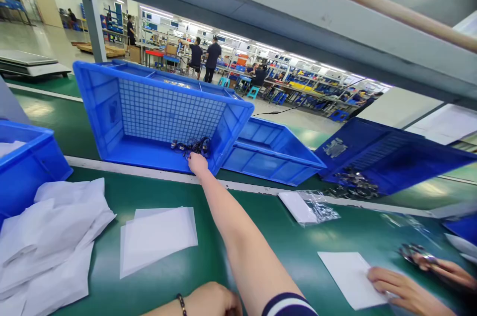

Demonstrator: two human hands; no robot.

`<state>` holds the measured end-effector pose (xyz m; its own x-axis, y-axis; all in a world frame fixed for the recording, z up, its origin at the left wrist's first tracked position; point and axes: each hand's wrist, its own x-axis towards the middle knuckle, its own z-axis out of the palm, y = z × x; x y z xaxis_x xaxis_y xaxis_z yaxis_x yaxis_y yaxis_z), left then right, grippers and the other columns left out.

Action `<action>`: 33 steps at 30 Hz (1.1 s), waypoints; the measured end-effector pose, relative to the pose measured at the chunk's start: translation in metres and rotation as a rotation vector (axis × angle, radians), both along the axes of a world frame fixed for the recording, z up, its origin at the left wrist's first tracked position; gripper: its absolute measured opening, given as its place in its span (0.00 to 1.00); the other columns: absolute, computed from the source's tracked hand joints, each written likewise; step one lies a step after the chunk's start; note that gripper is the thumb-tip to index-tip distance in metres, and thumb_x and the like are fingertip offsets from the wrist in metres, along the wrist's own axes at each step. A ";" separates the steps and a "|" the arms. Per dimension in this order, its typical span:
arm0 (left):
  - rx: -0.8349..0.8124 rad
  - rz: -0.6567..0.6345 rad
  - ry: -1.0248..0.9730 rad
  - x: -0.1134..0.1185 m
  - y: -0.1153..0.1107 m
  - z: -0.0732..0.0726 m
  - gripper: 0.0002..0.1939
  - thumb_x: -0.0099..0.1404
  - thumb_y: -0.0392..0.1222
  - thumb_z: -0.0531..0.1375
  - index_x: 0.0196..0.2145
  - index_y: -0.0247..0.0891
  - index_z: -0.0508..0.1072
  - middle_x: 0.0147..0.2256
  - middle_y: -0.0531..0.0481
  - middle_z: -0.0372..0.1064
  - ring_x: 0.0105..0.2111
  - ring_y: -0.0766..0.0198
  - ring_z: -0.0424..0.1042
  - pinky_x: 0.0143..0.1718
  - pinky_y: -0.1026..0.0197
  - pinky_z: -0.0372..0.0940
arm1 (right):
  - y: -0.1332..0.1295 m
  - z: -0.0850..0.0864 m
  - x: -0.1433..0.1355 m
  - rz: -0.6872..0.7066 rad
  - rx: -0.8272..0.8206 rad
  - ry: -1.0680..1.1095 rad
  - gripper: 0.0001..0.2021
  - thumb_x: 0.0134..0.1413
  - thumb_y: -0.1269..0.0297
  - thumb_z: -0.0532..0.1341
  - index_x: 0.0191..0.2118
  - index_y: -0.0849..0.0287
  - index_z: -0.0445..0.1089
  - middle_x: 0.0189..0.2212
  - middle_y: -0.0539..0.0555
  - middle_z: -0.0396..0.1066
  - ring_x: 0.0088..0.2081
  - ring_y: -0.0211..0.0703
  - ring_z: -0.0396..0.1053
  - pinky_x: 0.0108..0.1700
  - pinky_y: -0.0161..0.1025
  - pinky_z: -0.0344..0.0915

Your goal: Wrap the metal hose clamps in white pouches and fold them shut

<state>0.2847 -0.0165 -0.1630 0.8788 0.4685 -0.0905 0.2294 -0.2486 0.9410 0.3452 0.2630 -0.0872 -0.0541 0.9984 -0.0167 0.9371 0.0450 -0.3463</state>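
Observation:
My right hand (198, 163) reaches into a blue crate (137, 157) tipped on its side, its open face toward me. Its fingers pinch at a small pile of dark, thin cables with shiny metal bits (192, 147) on the crate's lower wall. The exact piece between the fingertips is hard to make out. At the bottom edge lies my left hand (214, 300), a beaded bracelet on its wrist, with most of its fingers cut off by the frame. A stack of thin white sheets (160, 236) lies on the green table (122, 192) beyond it.
White pouches (55, 236) are heaped at left beside another blue crate (30, 157). Right of centre stand a blue crate (276, 162) and a tilted one (402, 157) with metal parts. A co-worker's hand (402, 288) touches a white sheet (346, 276). A beam (261, 13) crosses overhead.

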 end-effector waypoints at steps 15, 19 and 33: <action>-0.863 0.593 -0.552 -0.007 0.015 0.040 0.21 0.61 0.55 0.56 0.44 0.38 0.63 0.36 0.47 0.67 0.22 0.69 0.68 0.16 0.70 0.59 | -0.284 -0.030 0.114 0.454 0.295 0.340 0.12 0.58 0.65 0.51 0.45 0.54 0.68 0.36 0.56 0.69 0.36 0.42 0.66 0.40 0.41 0.63; -0.751 0.518 -0.449 -0.007 0.008 0.041 0.13 0.59 0.47 0.61 0.38 0.36 0.67 0.30 0.51 0.66 0.21 0.73 0.64 0.17 0.72 0.56 | -0.300 -0.050 0.112 0.198 0.189 0.937 0.19 0.57 0.58 0.53 0.54 0.57 0.57 0.38 0.56 0.68 0.30 0.37 0.66 0.34 0.38 0.65; -0.409 0.360 -0.244 -0.009 0.013 0.048 0.14 0.61 0.50 0.58 0.39 0.38 0.70 0.33 0.49 0.69 0.31 0.64 0.65 0.31 0.64 0.61 | -0.286 -0.053 0.116 0.072 -0.367 1.536 0.20 0.43 0.47 0.65 0.27 0.62 0.64 0.18 0.46 0.62 0.16 0.28 0.56 0.19 0.28 0.53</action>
